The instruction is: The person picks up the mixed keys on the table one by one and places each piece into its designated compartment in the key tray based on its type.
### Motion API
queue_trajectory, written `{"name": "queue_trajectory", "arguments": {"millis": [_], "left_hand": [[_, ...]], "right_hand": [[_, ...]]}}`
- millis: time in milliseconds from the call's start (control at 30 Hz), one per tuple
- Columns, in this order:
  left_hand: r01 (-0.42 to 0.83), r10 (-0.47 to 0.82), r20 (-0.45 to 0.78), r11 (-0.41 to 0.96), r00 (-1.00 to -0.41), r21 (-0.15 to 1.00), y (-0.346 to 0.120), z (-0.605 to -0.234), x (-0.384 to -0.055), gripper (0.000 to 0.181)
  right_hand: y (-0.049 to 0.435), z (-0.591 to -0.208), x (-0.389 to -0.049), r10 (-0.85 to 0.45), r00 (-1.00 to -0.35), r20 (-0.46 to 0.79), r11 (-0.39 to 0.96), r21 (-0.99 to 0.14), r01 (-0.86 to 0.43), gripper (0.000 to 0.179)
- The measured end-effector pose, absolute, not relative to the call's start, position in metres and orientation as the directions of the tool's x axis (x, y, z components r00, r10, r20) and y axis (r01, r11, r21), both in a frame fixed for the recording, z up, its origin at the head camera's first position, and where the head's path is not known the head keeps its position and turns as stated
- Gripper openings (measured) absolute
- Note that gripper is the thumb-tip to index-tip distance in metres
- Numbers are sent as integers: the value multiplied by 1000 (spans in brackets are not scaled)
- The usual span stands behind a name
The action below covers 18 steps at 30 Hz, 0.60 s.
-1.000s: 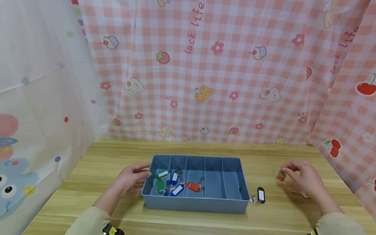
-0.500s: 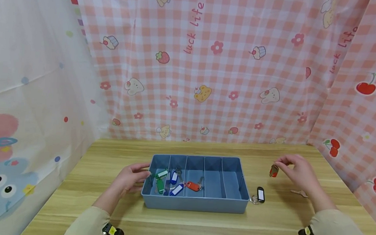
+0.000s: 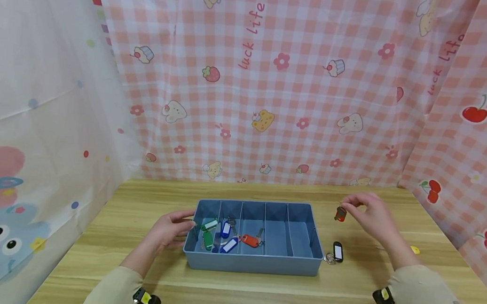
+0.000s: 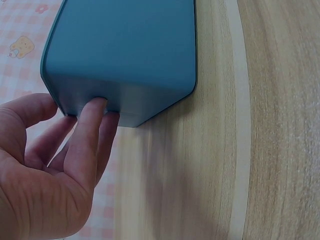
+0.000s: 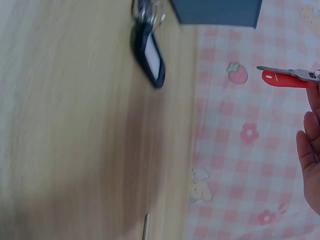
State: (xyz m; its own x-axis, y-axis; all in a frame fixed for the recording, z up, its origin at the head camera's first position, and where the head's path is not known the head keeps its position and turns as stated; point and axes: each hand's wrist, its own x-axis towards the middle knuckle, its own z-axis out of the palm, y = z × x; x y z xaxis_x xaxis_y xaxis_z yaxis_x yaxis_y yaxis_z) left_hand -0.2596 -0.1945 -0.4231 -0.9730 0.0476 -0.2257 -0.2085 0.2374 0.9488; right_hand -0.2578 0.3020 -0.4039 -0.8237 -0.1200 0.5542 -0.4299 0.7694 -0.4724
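Observation:
A blue-grey divided tray (image 3: 252, 264) stands on the table. My left hand (image 3: 169, 231) touches its left end; in the left wrist view the fingertips rest against the outer wall. To the right of the tray, above the table, my right hand (image 3: 368, 215) pinches a red key tag (image 3: 340, 214). A key (image 5: 295, 73) hangs with that tag in the right wrist view. Inside the tray lie green key tags (image 3: 208, 239) in the first compartment, blue key tags (image 3: 229, 245) in the second and an orange-red key tag (image 3: 250, 240) in the third.
Close to the tray's right end lies a black key tag (image 3: 338, 252) with its ring. Farther right, a yellow key tag (image 3: 414, 250) shows past my right forearm, which partly covers it. A checked cloth (image 3: 290, 94) hangs behind the table.
My right hand has moved left toward the tray, carrying the red key tag. The yellow tag has come into sight behind the forearm. The left hand and tray have stayed put.

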Motion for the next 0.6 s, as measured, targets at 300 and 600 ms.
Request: {"name": "queue_trajectory", "arguments": {"millis": [300,600], "left_hand": [[-198,60,-218,243,-974,950,-194,-424,-261,50],[-198,60,-218,241,-974,950,-194,-424,-260,50]], "right_hand": [[277,-396,-263,-142,-816,560,720,-507,-474,10],[256,-388,-270,-201,-797,570,696,-489,-525,6]]}}
